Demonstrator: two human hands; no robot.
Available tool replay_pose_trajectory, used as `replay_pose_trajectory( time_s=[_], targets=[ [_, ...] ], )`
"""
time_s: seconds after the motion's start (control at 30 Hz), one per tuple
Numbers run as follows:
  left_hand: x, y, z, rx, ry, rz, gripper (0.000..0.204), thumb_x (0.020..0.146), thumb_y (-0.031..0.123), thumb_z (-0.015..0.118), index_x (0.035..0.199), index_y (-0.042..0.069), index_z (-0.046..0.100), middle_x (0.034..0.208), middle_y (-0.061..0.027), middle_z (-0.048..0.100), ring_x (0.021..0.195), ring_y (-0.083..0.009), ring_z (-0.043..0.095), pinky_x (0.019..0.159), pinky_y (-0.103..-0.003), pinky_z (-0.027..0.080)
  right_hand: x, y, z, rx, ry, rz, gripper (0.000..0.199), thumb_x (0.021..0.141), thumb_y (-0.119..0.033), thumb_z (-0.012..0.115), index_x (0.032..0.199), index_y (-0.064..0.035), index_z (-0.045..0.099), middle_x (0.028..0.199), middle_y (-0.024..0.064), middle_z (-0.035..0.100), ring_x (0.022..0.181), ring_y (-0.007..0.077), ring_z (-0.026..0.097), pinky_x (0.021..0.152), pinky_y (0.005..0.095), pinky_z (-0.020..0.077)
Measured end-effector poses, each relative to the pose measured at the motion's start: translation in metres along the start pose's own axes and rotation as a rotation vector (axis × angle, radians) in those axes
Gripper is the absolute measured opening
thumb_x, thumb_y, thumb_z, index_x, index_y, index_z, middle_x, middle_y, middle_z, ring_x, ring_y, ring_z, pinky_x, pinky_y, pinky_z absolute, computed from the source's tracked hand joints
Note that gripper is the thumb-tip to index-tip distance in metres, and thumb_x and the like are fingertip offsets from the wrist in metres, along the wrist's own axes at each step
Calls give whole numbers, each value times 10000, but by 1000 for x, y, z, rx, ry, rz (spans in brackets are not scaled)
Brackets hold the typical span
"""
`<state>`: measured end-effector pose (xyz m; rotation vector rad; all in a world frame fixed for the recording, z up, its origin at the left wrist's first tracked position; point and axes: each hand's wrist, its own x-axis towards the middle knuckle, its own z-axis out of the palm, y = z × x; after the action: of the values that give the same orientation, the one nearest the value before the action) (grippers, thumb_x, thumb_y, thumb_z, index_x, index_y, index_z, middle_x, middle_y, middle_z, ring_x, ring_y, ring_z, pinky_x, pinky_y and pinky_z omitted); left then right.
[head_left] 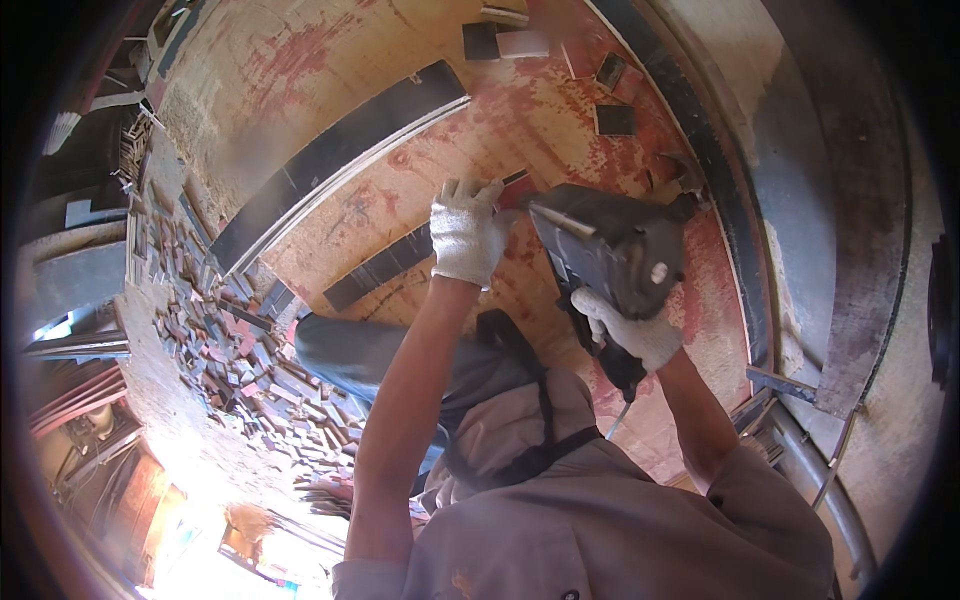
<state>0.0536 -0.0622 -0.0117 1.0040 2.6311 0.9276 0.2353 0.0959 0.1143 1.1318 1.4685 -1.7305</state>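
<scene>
The left arm reaches forward, gloved left hand (467, 240) at a dark strip (385, 268), fingers bunched; I cannot tell whether they pinch it. The right hand (640, 335), just beside, wraps its fingers around a power tool (625, 255) over a red-stained wooden surface (540, 120). Scrap blocks (260, 370) litter the left.
</scene>
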Motion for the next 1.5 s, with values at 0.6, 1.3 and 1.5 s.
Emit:
replay_pose_trajectory(
  time_s=[0.6, 1.3, 1.5],
  targets=[
    [-44, -46, -54, 149, -114, -52, 584, 710, 186, 888, 1263, 68, 743, 1101, -152, 682, 1072, -371, 636, 936, -485, 546, -30, 51, -4, -48, 233, -52, 288, 917, -210, 864, 1096, -52, 704, 853, 13, 718, 723, 109, 674, 710, 332, 568],
    [-33, 47, -97, 58, 39, 132, 534, 812, 148, 909, 1302, 49, 720, 1218, -178, 703, 1155, -369, 655, 1009, -479, 544, -40, 139, 4, -220, 400, -502, 774, 728, -440, 901, 1347, -58, 637, 1164, 203, 741, 1085, 380, 702, 925, 447, 552],
    [47, 150, 44, 188, -233, 727, 560, 890, 324, 804, 1370, 74, 660, 1302, -112, 675, 1189, -300, 636, 959, -438, 537, -37, 176, 8, -401, 373, -514, 794, 688, -443, 902, 1282, -8, 607, 1065, 238, 723, 979, 448, 709, 867, 481, 570]
  ],
)
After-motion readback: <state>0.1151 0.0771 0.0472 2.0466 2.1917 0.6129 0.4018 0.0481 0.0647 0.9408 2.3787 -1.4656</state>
